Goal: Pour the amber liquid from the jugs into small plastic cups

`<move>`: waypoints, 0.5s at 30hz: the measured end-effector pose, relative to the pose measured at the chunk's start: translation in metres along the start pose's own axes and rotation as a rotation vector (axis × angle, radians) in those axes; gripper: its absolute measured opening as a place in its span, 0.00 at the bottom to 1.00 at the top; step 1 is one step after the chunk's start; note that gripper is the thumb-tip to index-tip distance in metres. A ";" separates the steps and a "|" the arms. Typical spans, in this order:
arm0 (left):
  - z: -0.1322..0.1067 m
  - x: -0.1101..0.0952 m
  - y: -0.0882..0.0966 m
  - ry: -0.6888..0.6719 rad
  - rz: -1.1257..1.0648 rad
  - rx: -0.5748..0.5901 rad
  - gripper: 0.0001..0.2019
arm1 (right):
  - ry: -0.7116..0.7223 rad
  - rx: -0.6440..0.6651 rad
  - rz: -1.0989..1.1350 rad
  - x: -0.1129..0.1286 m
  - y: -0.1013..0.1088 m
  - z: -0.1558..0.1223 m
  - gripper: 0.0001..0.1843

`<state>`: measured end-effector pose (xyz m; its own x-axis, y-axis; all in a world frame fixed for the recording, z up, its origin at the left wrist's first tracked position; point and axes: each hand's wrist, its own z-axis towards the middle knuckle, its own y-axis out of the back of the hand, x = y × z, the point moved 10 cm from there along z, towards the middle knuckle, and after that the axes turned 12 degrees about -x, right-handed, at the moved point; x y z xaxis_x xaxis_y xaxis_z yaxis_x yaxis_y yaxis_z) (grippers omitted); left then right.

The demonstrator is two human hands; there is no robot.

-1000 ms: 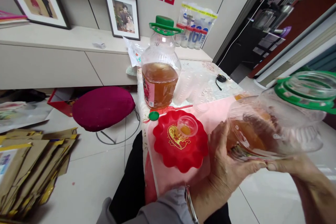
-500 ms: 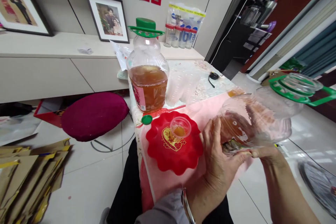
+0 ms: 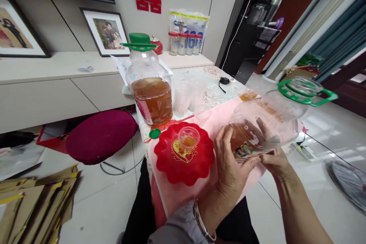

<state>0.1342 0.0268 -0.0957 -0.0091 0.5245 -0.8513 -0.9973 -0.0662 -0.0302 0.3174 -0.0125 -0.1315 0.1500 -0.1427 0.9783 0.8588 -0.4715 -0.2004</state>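
Observation:
A large clear plastic jug point(image 3: 265, 122) with a green handle ring and no cap is held tilted to the right, a little amber liquid pooled at its base. My left hand point(image 3: 231, 164) grips its base from the near side. My right hand point(image 3: 274, 158) wraps its underside, fingers showing through the plastic. To the left lies a red scalloped plate point(image 3: 183, 156) with a small clear cup point(image 3: 188, 138) of amber liquid on it. A loose green cap point(image 3: 154, 134) rests by the plate. A second, capped jug point(image 3: 148, 87), half full of amber liquid, stands upright behind.
The plate sits on a pink cloth point(image 3: 223, 120) over a narrow table. Stacked clear cups point(image 3: 185, 95) stand behind it. A maroon stool point(image 3: 100, 135) and flattened cardboard point(image 3: 31, 198) lie on the floor at left. A low cabinet point(image 3: 51, 84) holds framed photos.
The tilted jug has drawn in toward the table and down, still in both hands. The view has shifted, so the table's things sit further left in frame.

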 end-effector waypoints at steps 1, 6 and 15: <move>0.000 -0.001 0.001 -0.010 0.009 0.005 0.50 | 0.007 -0.038 0.000 -0.002 0.001 -0.003 0.56; -0.003 -0.005 0.007 -0.022 0.030 0.036 0.45 | 0.013 -0.191 -0.036 -0.017 0.006 -0.022 0.53; 0.046 -0.004 0.085 0.038 0.290 -0.037 0.39 | 0.070 -0.217 -0.068 -0.018 -0.007 -0.045 0.39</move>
<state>0.0465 0.0577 -0.0710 -0.2898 0.4474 -0.8461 -0.9502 -0.2400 0.1986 0.2872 -0.0456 -0.1498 0.0547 -0.1612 0.9854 0.7392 -0.6569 -0.1485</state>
